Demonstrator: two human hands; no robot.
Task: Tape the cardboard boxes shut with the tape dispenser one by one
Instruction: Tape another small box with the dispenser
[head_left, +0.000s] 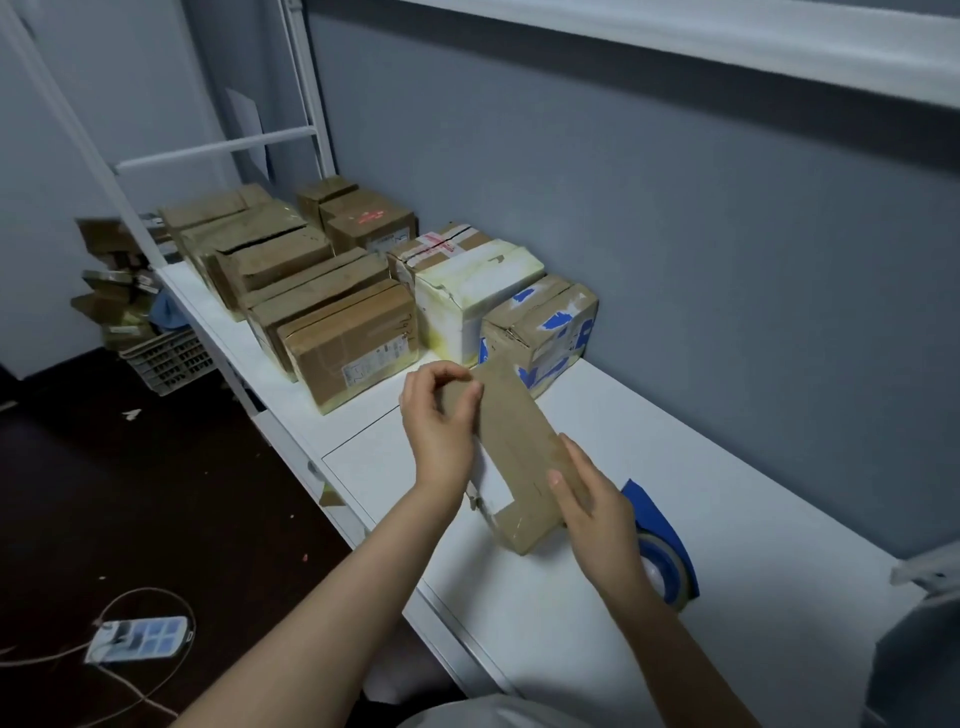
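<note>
Long, narrow brown cardboard box (519, 452) lies slantwise in your two hands over the white desk (753, 545), far end pointing to 11 o'clock and near end to 5 o'clock, close to the desktop; whether it touches the surface cannot be told. Your left hand (441, 421) grips the far end, fingers curled over the top edge and thumb against the side. Your right hand (592, 504) holds the near end, thumb pressed on the top face and fingers laid along the far side, the box pinched between them. Just beside that hand, at 4 o'clock from the box, a blue tape dispenser (657, 525) with a roll of tape rests on the desk, partly hidden by your wrist. At 11 o'clock, farther along the desk, rows of brown cardboard boxes (332, 312) stand packed together near the grey wall (675, 234); nearest you among them are a box patched with blue tape (545, 322) and a white box with yellowed edges (478, 291). A white metal frame (218, 150) rises at the desk's far end. On the dark floor (156, 493) at 8 o'clock lies a white power strip (137, 638) with its cable, and at 10 o'clock a grey plastic crate (169, 361) sits below a heap of cardboard.
</note>
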